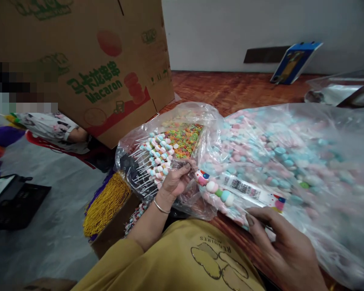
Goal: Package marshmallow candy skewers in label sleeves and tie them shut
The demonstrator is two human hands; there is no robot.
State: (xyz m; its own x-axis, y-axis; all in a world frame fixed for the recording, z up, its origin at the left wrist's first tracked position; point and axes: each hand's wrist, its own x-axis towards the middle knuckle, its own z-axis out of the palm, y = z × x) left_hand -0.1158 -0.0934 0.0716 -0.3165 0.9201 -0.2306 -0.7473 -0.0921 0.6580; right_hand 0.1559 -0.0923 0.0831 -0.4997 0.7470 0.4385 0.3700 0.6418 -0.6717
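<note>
My left hand (pixel 177 180), with a bangle at the wrist, pinches the top end of a small clear wrapper. Inside that wrapper a marshmallow skewer (pixel 220 193) lies slanted, in white, pink, green and blue. The fingers of my right hand (pixel 279 238) close on the lower stick end of the skewer. Behind it a printed clear wrapper (pixel 248 192) rests on a large plastic bag of loose pastel marshmallows (pixel 279 153). Left of my left hand, many finished skewers (pixel 159 155) lie beside colourful ring-shaped candies (pixel 186 139) in an open plastic bag.
A large cardboard box (pixel 121 81) stands at the back left, with a seated person's arm (pixel 77 134) beside it. Gold bead strings (pixel 107 206) fill a box at the lower left. A blue device (pixel 297 62) sits near the wall on the red-brown table (pixel 206 89).
</note>
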